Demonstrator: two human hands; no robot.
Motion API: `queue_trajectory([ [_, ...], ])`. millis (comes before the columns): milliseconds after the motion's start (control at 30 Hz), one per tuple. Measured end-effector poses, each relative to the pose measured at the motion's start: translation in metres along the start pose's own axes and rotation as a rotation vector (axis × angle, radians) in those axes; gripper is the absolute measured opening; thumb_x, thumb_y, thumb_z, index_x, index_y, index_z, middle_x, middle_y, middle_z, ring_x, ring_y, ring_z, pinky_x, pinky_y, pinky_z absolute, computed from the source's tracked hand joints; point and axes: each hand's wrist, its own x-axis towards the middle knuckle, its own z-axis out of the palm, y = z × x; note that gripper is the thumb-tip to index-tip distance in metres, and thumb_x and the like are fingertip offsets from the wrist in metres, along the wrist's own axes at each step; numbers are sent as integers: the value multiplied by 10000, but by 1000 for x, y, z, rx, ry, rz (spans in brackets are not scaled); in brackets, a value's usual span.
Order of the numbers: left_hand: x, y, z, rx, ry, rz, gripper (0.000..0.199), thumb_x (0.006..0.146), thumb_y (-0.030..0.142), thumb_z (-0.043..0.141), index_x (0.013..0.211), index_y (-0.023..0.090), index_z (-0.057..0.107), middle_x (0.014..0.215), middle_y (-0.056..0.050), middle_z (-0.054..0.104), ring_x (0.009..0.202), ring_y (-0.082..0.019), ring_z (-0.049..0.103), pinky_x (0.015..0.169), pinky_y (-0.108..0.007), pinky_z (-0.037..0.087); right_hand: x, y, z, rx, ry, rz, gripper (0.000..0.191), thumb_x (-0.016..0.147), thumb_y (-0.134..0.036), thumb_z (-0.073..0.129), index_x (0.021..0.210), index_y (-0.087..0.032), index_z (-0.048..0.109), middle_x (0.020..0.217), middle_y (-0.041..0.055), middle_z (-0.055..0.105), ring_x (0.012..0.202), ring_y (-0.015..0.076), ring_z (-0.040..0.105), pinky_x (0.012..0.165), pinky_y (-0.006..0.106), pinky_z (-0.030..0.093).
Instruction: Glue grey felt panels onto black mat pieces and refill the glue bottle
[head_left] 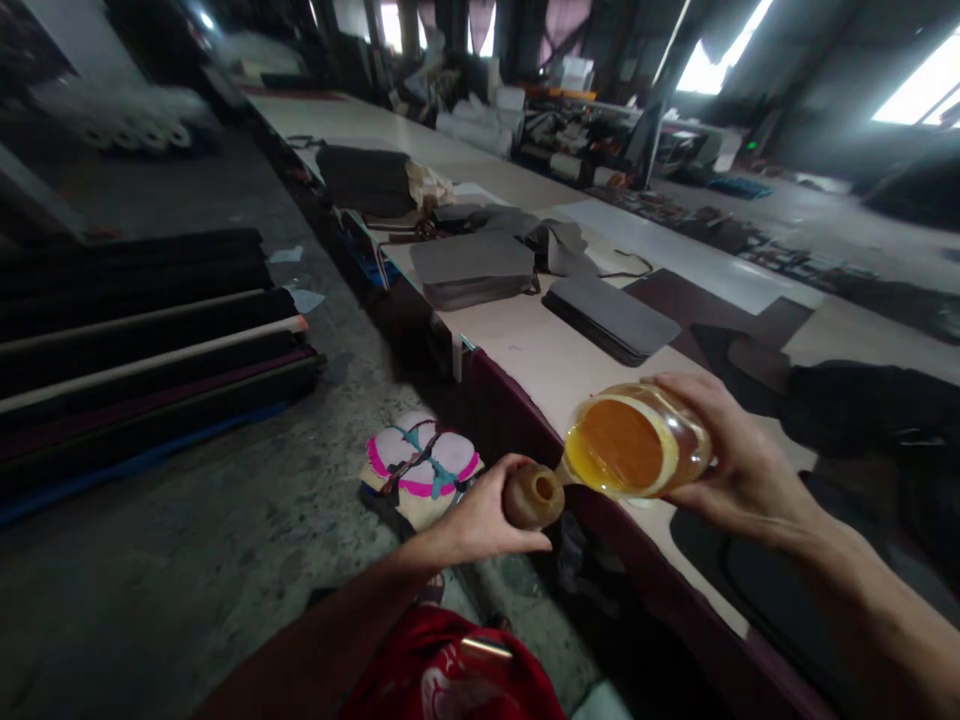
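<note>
My right hand (735, 465) is closed round a clear plastic bottle (686, 430) lying tilted on its side in the air, its near end towards my left hand. Amber-yellow liquid (615, 450) fills much of it. In my left hand (480, 515) is a small brown round container (529, 500) with a hole in its top, fingers wrapped about its side. The two are close together, over the table's near edge. Whether they touch, I cannot tell.
Along the long table (517, 345) lie stacks of grey cut pieces (472, 265) and a smaller grey stack (611, 315). A padded stool (420, 455) with pink trim stands on the floor. Dark fabric rolls (150, 360) are piled at left.
</note>
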Motion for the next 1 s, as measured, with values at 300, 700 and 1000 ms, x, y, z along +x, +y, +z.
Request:
queue_trajectory([
  [300, 0, 1, 0, 23, 6, 3, 843, 525, 255, 948, 1245, 213, 513, 1258, -81, 642, 1173, -296, 618, 1052, -428, 475, -1, 1, 1, 1, 1, 2, 881, 787, -448, 803, 1531, -312, 352, 1404, 174, 520, 1265, 405, 551, 988, 596, 528],
  [700, 0, 0, 0, 10, -6, 3, 833, 532, 263, 944, 1241, 206, 511, 1243, -83, 640, 1158, -290, 620, 1031, -420, 479, 1, -1, 0, -17, 8, -26, 865, 805, -455, 785, 1532, -270, 354, 1396, 202, 522, 1255, 406, 555, 978, 589, 529],
  [1000, 1, 2, -2, 10, -14, -22, 839, 525, 242, 942, 1239, 200, 503, 1252, -91, 641, 1166, -297, 617, 1042, -431, 470, 0, 3, 3, -15, 9, -33, 869, 799, -477, 789, 1527, -261, 367, 1395, 200, 526, 1266, 410, 549, 985, 588, 527],
])
